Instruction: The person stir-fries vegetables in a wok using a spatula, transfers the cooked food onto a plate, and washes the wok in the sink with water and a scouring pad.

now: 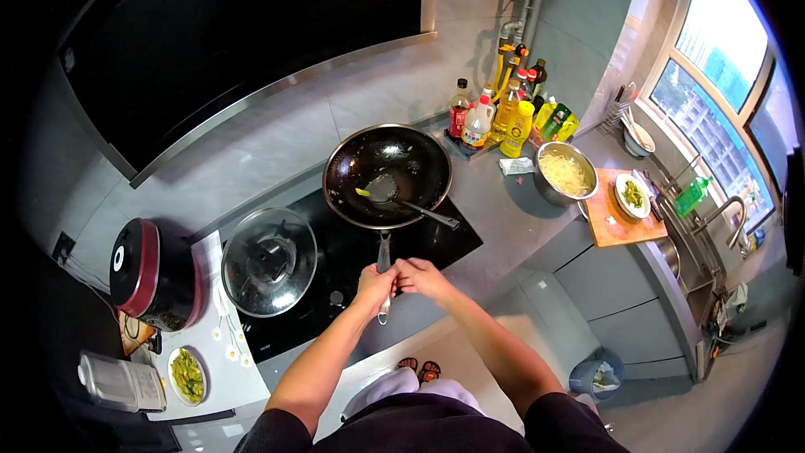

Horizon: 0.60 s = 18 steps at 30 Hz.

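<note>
A dark wok (352, 189) with oily residue and a small green-yellow scrap inside sits on the black cooktop (457, 243). My left hand (375, 287) is closed around the wok's metal handle (384, 252), whose end shows below my fingers. Just right of it, my right hand (425, 279) has its fingers curled in against my left hand; what they grip, if anything, is hidden. A spatula (428, 212) rests in the wok, its handle lying over the near right rim. Left of the wok, a glass lid (268, 260) lies on the cooktop.
Sauce and oil bottles (503, 118) cluster behind the counter at right. A metal bowl of pale shreds (566, 172) stands beside a cutting board (616, 222) bearing a plate of green pieces (633, 195). At left are a rice cooker (155, 273) and another plate of greens (187, 376).
</note>
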Tool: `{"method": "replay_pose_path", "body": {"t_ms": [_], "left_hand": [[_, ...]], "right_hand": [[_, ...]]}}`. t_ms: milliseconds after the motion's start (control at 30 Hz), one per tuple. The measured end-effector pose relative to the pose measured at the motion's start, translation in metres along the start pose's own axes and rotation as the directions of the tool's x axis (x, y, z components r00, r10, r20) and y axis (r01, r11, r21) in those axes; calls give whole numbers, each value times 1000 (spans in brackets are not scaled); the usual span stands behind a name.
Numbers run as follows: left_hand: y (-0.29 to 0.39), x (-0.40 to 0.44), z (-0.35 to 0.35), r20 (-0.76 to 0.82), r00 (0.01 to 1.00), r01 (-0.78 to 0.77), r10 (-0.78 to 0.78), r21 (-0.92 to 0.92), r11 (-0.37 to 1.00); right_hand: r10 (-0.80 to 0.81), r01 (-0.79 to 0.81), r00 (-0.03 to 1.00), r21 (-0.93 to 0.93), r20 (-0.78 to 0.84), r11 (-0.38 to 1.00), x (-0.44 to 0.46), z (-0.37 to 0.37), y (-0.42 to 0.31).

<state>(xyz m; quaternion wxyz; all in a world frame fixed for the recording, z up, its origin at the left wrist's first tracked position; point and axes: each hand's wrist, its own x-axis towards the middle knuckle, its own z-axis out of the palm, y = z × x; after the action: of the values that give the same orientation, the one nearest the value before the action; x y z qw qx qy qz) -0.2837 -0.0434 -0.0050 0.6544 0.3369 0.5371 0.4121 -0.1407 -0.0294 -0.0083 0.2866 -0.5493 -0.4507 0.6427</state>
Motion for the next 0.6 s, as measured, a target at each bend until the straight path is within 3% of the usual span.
{"method": "replay_pose_path", "body": {"t_ms": [67, 267, 467, 600], "left_hand": [[-1, -6, -1, 5, 999, -51, 51, 52, 997], [-25, -17, -13, 137, 981, -165, 140, 189, 968], [-6, -40, 40, 349, 928, -253, 131, 332, 909], [-4, -42, 109, 549, 829, -336, 106, 337, 880]], "right_hand": [[16, -36, 994, 176, 112, 984, 13, 6, 17], [-179, 168, 970, 78, 163, 983, -18, 22, 25], [-310, 300, 951, 326, -22, 897, -79, -9, 35], [-334, 391, 912, 255, -238, 885, -142, -55, 23]]}}
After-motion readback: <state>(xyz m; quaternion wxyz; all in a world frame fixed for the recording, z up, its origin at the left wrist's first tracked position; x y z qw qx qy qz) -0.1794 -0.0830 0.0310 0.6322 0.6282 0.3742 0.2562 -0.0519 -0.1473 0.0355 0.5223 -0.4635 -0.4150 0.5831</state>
